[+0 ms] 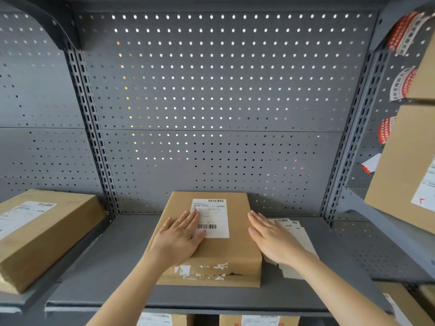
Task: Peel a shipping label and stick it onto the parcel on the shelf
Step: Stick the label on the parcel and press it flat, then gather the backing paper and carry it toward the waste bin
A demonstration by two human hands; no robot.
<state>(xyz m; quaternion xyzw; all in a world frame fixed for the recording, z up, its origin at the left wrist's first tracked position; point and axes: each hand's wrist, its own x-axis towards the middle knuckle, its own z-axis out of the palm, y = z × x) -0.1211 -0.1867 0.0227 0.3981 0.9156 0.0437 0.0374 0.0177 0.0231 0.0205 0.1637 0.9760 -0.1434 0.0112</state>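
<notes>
Label [212, 217] stuck on parcel [207, 241] (hands [180, 238] flat).

In front of me stands a grey metal shelving unit. Its back panel [211, 95] is pegboard, and light shines through many of the round holes, warmer at the left. Slotted uprights [94, 128] frame the bay on both sides, with a curved bracket [50, 27] at the top left. The flat grey shelf [113, 257] lies below the panel, its front lip [164, 303] facing me. Neighbouring bays carry the same perforated backing.
</notes>
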